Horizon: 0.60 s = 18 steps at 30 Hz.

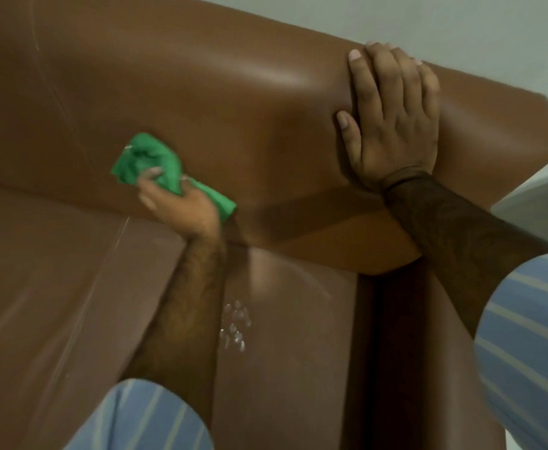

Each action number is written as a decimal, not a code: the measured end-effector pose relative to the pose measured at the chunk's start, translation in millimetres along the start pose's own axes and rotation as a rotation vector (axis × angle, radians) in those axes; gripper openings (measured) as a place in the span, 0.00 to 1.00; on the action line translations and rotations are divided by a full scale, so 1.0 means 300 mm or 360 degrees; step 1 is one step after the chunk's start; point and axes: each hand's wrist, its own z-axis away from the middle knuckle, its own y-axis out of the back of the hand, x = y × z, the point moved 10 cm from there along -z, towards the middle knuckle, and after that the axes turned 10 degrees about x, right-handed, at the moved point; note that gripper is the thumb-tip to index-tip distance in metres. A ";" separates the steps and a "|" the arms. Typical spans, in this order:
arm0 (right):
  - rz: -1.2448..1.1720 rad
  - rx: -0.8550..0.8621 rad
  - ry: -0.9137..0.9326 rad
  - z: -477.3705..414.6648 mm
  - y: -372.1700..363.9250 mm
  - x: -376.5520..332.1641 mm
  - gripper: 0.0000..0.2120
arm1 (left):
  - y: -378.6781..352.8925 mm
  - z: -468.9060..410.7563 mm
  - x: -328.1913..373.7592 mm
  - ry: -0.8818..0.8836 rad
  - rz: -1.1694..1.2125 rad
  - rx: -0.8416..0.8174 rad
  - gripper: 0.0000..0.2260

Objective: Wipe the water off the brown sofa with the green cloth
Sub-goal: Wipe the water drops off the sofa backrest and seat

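The brown sofa (168,92) fills most of the head view, its backrest at the top and its seat below. My left hand (181,206) grips a bunched green cloth (146,160) and presses it against the lower backrest, just above the seat crease. A cluster of water drops (235,324) lies on the seat, right of my left forearm. My right hand (392,121) lies flat with fingers spread on the upper right corner of the backrest, holding nothing.
A pale wall (428,21) shows behind the sofa at the top right. The sofa's armrest (347,241) juts out under my right wrist, with a dark gap below it. Blue striped sleeves cover both my upper arms.
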 end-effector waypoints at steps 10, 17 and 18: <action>0.0017 0.0001 -0.0015 0.004 -0.001 0.005 0.30 | -0.038 0.041 0.189 -0.0816 -0.0115 -0.0329 0.16; 0.0001 -0.0031 -0.0025 0.004 -0.004 0.005 0.30 | -0.056 0.078 0.316 -0.0587 0.0057 -0.0229 0.15; -0.0003 -0.0031 -0.0023 0.003 -0.004 0.003 0.30 | -0.087 0.210 0.345 -0.0897 -0.0011 -0.0456 0.14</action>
